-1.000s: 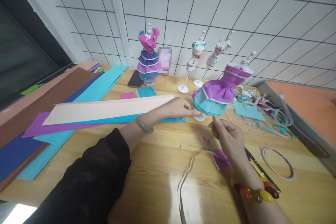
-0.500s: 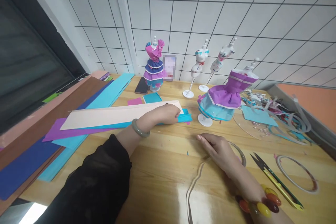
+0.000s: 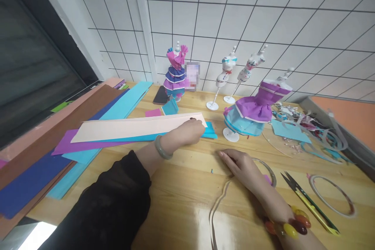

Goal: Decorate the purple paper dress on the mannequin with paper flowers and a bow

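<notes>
My left hand (image 3: 190, 132) is closed at the right end of a long pale pink paper strip (image 3: 131, 128). Its fingertips point away from me, so anything in them is hidden. Under the pale strip lie blue paper (image 3: 210, 130) and purple paper (image 3: 70, 143). Further right, my right hand (image 3: 238, 163) rests on the table with its fingers together, and what they hold, if anything, cannot be seen. A thin, narrow pale strip (image 3: 215, 209) runs from beneath this hand towards me. Partly behind the wrist is a roll of tape (image 3: 270, 172).
Scissors (image 3: 309, 202) and another tape roll (image 3: 332, 196) lie at right. A doll form in a purple and blue dress (image 3: 258, 105), two bare forms and another dressed form (image 3: 175, 74) stand behind. Coloured paper sheets (image 3: 96, 103) fill the left; scraps (image 3: 290, 129) lie right.
My left hand has drawn slightly towards me and its fingers are more curled. The small teal paper square behind the strip now sits tilted. My right hand stays in place; the view shifts slightly.
</notes>
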A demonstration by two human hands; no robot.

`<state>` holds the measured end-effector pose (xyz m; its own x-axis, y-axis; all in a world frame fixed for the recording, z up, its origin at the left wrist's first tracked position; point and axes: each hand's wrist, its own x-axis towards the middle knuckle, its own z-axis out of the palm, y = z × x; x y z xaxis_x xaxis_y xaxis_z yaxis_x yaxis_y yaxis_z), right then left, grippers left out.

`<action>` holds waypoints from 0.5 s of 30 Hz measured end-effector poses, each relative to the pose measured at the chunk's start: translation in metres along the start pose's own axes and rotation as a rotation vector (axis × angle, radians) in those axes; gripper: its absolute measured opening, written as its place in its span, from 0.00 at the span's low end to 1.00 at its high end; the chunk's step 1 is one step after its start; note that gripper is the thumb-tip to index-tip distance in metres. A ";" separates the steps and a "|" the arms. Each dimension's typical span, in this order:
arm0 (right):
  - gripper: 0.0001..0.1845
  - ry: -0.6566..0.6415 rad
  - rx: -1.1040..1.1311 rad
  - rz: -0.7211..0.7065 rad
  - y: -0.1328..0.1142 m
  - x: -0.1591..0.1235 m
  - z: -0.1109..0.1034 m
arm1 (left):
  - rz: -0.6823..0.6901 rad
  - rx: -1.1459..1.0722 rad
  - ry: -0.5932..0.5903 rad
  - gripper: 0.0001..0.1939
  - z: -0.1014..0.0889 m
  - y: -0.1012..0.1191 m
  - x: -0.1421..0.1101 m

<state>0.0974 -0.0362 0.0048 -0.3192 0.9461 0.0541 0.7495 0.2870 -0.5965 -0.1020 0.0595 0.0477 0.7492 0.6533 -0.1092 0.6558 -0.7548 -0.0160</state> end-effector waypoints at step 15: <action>0.13 0.015 -0.799 -0.140 -0.015 0.047 0.003 | -0.152 -0.454 0.054 0.04 0.003 -0.049 0.006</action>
<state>0.0693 0.0035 0.0145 -0.4372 0.8937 0.1003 0.8928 0.4178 0.1686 -0.1300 0.1002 0.0451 0.6375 0.7655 -0.0877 0.7236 -0.5557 0.4094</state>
